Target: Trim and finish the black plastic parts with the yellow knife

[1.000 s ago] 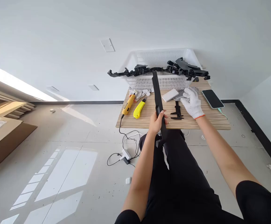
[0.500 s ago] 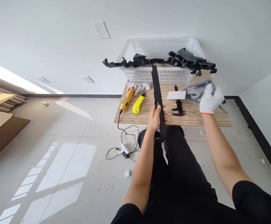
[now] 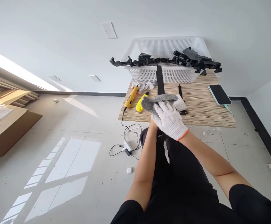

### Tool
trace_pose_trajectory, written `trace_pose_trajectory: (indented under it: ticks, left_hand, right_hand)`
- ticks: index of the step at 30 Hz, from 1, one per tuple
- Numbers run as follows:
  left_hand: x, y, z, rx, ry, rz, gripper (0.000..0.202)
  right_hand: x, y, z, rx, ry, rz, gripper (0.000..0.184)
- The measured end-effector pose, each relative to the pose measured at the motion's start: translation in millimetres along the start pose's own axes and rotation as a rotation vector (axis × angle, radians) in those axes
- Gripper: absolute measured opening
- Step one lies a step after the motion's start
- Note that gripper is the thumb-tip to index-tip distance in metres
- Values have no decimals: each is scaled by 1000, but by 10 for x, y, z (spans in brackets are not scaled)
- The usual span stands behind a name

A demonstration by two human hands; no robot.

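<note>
My right hand (image 3: 169,119), in a white knitted glove with an orange cuff, presses a grey cloth (image 3: 149,104) against a long black plastic strip (image 3: 160,79). The strip stands up from my left hand (image 3: 154,119), which is bare and mostly hidden behind the glove and cloth; its fingers do not show. Beyond the glove lie a white flat block (image 3: 179,103) and a black caliper (image 3: 180,90), partly covered. To the left are a yellow utility knife (image 3: 140,104) and a yellow-orange corded tool (image 3: 131,97).
A white plastic basket (image 3: 147,74) holding black plastic parts (image 3: 189,59) stands at the back of the wooden table (image 3: 200,116). A phone (image 3: 219,95) with a cable lies on the right. White gloves (image 3: 146,86) lie by the basket. Cords and a power strip (image 3: 128,146) are on the floor.
My right hand has carried the grey cloth from the table's right side leftward onto the black strip. The phone that the cloth covered now shows. The view has shifted slightly.
</note>
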State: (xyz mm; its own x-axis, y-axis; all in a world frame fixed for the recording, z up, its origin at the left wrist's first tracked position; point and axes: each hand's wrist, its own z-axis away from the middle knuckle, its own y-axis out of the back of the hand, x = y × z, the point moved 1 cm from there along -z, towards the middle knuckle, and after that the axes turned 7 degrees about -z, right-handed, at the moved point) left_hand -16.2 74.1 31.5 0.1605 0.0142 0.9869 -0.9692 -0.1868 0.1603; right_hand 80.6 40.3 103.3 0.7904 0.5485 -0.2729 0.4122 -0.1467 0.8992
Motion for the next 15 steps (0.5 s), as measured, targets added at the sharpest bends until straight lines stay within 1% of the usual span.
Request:
trace_pose_trajectory:
  ticks: [2, 5, 8, 12, 14, 15]
  left_hand:
    - [19, 29, -26, 8, 15, -40, 14]
    - [74, 23, -51, 43, 47, -112, 16]
    - [156, -97, -53, 104, 52, -165, 20]
    - [231, -314, -69, 226, 59, -208, 24]
    - [212, -335, -96, 237, 114, -151, 23]
    - [186, -312, -112, 224, 152, -79, 21]
  right_hand:
    - [-20, -69, -115, -22, -46, 11, 52]
    - [-33, -100, -303, -68, -111, 6, 54]
    - [-90, -104, -412, -116, -178, 26, 57]
    - [-178, -110, -444, -140, -224, 43, 56]
    - [-205, -105, -466, -150, -234, 49, 55]
    - [-213, -97, -485, -159, -231, 51, 54]
